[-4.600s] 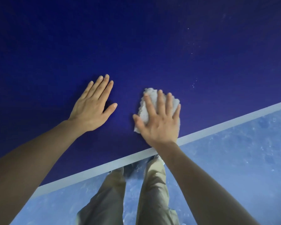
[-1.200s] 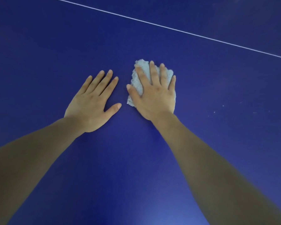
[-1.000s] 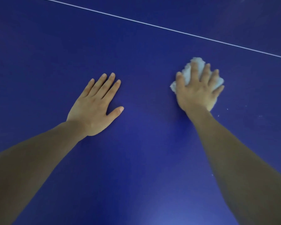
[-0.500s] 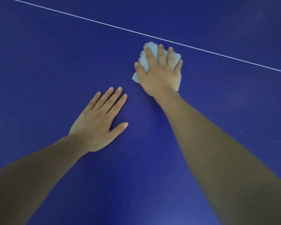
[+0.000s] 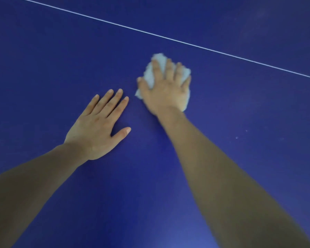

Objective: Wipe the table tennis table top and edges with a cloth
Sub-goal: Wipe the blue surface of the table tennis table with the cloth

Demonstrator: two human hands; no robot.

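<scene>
- On the blue table top (image 5: pixel 240 108), short of its thin white line (image 5: pixel 168 38), our right hand (image 5: pixel 166 90) presses the white cloth (image 5: pixel 149 76) flat, fingers spread to cover it for wiping.
- Beside it, our left hand (image 5: pixel 98 127) rests empty, fingers straight, close together, likely bracing us.

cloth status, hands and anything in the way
Right hand flat on white cloth, pressing it to blue table top. Left hand flat on table, bracing. Nothing in the way.
</scene>
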